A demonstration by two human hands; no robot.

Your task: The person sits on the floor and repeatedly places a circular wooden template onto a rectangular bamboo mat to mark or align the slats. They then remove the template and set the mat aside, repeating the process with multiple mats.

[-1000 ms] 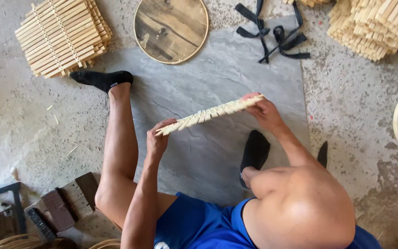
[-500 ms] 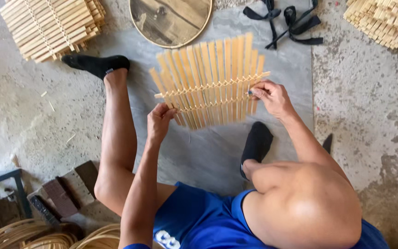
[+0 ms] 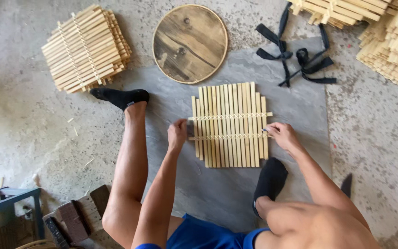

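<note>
From the head view, your left hand [image 3: 177, 134] pinches the left edge of the bamboo slat mat [image 3: 229, 124] while your right hand [image 3: 282, 134] pinches its right edge at the lower binding row, the mat lying flat on the grey slab [image 3: 300, 106] between your feet. Keep both grips level and the slats squared, so the binding rows stay straight and nothing fans out.

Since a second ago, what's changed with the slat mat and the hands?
The slat mat was held up edge-on, then tipped open, and now lies flat on the grey slab. The left hand and right hand keep hold of its side edges. The round wooden board and stacked mats stayed put.
</note>
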